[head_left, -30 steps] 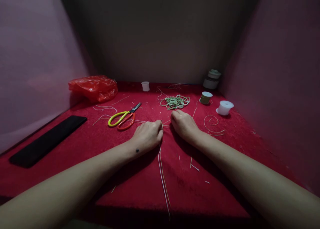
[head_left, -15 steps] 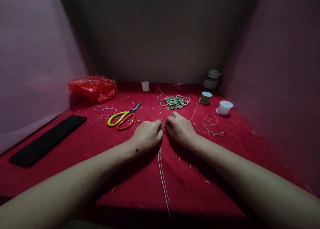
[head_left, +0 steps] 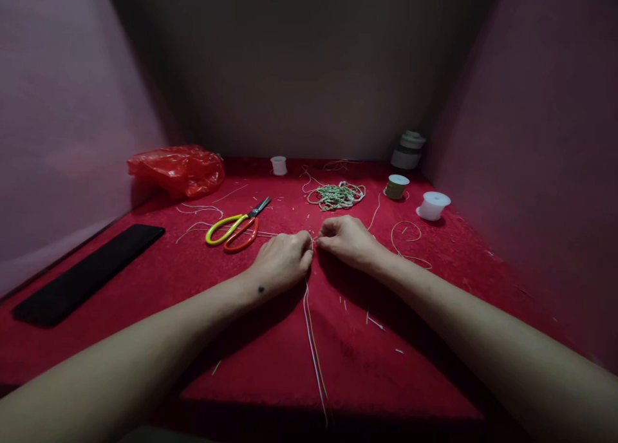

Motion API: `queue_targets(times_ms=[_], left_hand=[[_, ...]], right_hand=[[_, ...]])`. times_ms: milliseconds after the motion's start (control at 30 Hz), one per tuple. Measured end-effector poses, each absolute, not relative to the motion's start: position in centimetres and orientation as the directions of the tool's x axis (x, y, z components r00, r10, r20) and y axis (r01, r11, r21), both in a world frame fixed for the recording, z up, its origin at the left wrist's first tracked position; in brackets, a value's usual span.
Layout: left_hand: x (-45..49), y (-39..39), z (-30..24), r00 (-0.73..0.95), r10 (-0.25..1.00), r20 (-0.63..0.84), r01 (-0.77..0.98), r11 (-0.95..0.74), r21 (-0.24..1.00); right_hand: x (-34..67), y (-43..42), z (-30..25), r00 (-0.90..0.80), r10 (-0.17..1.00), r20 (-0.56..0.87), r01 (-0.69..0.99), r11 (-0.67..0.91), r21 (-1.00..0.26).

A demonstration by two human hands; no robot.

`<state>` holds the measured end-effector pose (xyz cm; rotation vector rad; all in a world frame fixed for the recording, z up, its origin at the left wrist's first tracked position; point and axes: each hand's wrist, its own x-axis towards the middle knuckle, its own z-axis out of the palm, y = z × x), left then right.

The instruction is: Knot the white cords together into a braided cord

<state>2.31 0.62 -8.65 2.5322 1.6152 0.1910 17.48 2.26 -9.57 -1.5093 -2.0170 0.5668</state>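
Near the middle of the red cloth, my left hand [head_left: 284, 256] is closed in a pinch on thin cords [head_left: 311, 340]. A white and a tan strand hang down from it toward the table's front edge, and pale strands run out leftward under the scissors. Just to its right, my right hand [head_left: 345, 240] pinches at the same spot, thumb against fingers, on a cord end too small to see well. The fingertips of both hands almost meet. Beyond them lies a tangled heap of green and white knotted cord [head_left: 338, 196].
Scissors [head_left: 236, 229] with yellow and red handles lie left of my hands. A black flat bar [head_left: 91, 272] and a red plastic bag [head_left: 178, 171] are farther left. Spools of tan cord [head_left: 396, 187] and white cord [head_left: 433, 206] stand at right, a small white spool [head_left: 279, 165] behind.
My right hand has turned and opened its grip slightly, its fingers now reaching toward the left hand in a pinch. The cord end at its right has shifted. My left hand stays nearly in place.
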Motion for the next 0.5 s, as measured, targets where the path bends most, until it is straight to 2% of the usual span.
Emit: queue_targets(times_ms=[200,333,500], left_hand=[[2.3,0.8,-8.71,0.414,0.91,0.031,0.893,-0.412,0.18],[2.3,0.91,-8.71,0.421,0.906,0.038,0.879,-0.418,0.229],[2.26,0.86,-8.63,0.407,0.913,0.026,0.885,-0.401,0.235]], right_hand=[[17.15,2.7,-9.58,-0.16,0.978,0.131,0.798,0.206,-0.566],[16.96,2.58,-9.47,-0.107,0.985,0.137,0.848,0.163,-0.504],[17.1,2.37,-9.42,-0.149,0.979,0.136,0.815,0.199,-0.544]])
